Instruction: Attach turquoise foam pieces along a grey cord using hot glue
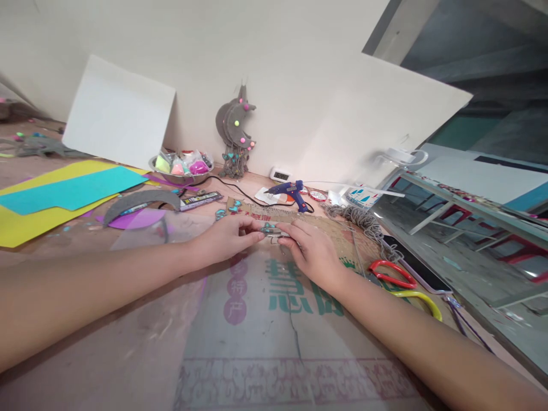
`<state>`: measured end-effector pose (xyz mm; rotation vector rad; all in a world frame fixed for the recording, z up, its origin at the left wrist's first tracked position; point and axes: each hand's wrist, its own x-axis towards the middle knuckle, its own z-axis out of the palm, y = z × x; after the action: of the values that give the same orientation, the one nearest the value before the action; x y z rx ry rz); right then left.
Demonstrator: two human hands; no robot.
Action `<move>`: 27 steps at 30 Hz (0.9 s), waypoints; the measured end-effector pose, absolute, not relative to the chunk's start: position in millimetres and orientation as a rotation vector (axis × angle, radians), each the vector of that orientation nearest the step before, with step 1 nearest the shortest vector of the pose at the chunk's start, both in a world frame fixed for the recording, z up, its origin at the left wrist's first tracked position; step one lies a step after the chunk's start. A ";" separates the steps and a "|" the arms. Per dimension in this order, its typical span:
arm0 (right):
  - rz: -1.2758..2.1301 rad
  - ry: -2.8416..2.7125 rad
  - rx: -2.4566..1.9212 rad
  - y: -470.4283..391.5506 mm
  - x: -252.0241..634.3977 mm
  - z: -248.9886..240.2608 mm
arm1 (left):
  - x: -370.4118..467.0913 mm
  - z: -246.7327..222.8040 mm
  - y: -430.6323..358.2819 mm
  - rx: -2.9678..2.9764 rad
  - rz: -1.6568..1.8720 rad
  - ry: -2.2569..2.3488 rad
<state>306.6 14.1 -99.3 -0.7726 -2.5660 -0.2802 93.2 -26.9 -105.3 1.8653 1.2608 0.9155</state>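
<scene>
Between my hands, above a printed cardboard sheet, is a small grey and turquoise piece; its exact kind is too small to make out. My left hand pinches its left end between thumb and fingers. On the other end, the thumb and fingers of my right hand close from the right. Similar turquoise and grey bits lie just beyond my left hand. A blue glue gun rests behind the hands, its nozzle pointing left.
Red-and-yellow-handled scissors, a dark phone and grey cord lie right. At the left are turquoise card, a grey arc and a bowl of bagged coloured material. A grey moon ornament stands against the wall.
</scene>
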 end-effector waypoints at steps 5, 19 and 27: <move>-0.287 -2.571 -0.783 14.5 306.4 -99.7 | 93.6 -102.9 -27.4 1.882 0.930 1.237; -0.253 -2.568 -0.770 15.0 306.5 -99.9 | 95.6 -102.1 -27.0 1.888 0.927 1.197; -0.248 -2.575 -0.766 15.4 307.1 -99.5 | 95.0 -102.0 -27.3 1.903 0.910 1.199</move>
<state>307.1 15.4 -99.5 -0.7658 -2.5754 -0.2483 95.0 -27.3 -102.0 1.9029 1.1987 0.9099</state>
